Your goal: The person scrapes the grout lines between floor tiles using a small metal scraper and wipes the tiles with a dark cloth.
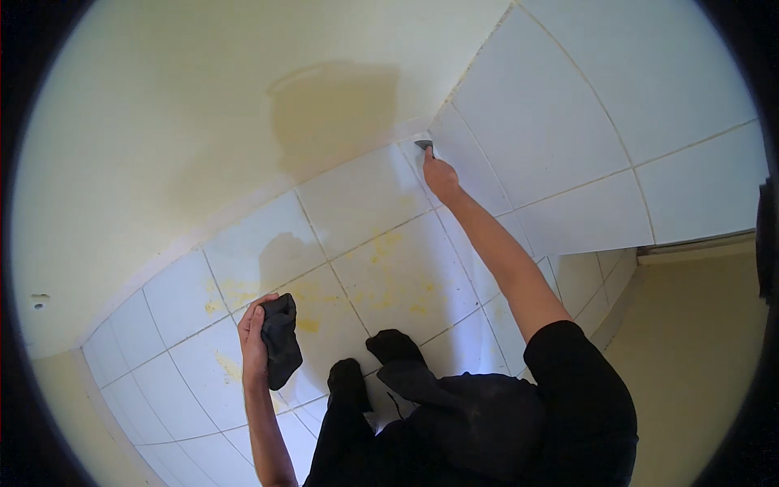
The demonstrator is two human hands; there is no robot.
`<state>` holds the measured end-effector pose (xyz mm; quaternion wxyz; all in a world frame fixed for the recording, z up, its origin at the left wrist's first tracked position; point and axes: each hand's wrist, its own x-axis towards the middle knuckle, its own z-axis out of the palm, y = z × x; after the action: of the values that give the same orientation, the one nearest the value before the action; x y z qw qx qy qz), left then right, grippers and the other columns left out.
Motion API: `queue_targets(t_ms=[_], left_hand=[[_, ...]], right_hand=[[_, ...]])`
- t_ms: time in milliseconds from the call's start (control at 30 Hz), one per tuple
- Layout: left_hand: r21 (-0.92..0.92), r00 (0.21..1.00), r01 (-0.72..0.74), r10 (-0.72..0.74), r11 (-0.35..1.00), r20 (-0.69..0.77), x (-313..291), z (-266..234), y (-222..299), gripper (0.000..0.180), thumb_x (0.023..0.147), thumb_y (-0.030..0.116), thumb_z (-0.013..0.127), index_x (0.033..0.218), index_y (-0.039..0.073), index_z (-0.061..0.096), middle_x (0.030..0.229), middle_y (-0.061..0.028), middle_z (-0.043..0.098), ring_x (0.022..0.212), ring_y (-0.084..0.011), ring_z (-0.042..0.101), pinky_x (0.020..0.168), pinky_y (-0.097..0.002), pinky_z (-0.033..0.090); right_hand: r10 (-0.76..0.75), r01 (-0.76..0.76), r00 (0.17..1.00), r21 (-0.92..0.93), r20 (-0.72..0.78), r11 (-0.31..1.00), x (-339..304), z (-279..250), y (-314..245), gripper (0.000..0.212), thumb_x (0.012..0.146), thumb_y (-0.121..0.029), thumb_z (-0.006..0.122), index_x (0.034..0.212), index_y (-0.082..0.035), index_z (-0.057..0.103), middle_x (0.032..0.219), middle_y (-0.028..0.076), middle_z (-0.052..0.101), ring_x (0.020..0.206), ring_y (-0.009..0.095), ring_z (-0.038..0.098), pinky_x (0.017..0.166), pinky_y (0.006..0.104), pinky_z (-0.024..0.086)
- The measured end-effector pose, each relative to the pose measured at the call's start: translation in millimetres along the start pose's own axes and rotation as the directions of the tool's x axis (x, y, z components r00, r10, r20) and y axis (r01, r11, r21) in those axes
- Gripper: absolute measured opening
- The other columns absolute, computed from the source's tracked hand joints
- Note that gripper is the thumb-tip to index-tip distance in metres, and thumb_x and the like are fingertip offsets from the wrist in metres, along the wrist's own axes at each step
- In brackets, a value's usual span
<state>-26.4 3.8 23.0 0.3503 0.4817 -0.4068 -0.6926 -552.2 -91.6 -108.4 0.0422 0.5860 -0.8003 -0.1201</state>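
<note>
My left hand [253,341] is closed around a bunched black cloth [281,341], held over the tiled floor with the cloth hanging down past the fingers. At the far end of my outstretched right arm, my right hand [441,177] grips a small dark scraper [423,144] with a flared end. That end is at the corner where the floor, the cream wall and the white tiled side meet; whether it touches the surface I cannot tell. Most of the scraper's handle is hidden in my fist.
Yellow smears [308,325] mark the white floor tiles [268,264] between my hands and my feet. A cream wall [178,105] rises along the far side. To the right stands a white tiled block [560,122]. My dark-socked feet [395,347] are on the floor.
</note>
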Motion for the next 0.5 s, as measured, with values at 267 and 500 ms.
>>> queue_targets(t_ms=[267,500], left_hand=[[-0.073,1.000,0.000,-0.001,0.997,-0.017,-4.4,-6.7,8.6,0.036,0.105,0.029,0.049,0.119,0.000,0.065,0.101,-0.0086,0.070,0.083,-0.0130,0.067,0.073,-0.0260,0.055],[-0.058,0.999,0.032,-0.031,0.998,0.012,-2.5,-3.9,4.7,0.036,0.104,0.030,0.050,0.119,0.001,0.065,0.102,-0.0086,0.070,0.083,-0.0131,0.067,0.073,-0.0261,0.055]], right_hand=[[-0.123,0.110,0.972,0.074,0.198,0.991,-82.0,-54.8,-26.0,0.052,0.092,-0.011,0.053,0.139,0.010,0.045,0.094,0.022,0.072,0.079,0.030,0.074,0.066,0.0392,0.061],[0.135,-0.146,0.988,0.162,0.076,0.976,-41.4,-46.7,-26.1,0.054,0.093,-0.009,0.051,0.139,0.017,0.040,0.089,0.022,0.072,0.080,0.030,0.075,0.064,0.0378,0.061]])
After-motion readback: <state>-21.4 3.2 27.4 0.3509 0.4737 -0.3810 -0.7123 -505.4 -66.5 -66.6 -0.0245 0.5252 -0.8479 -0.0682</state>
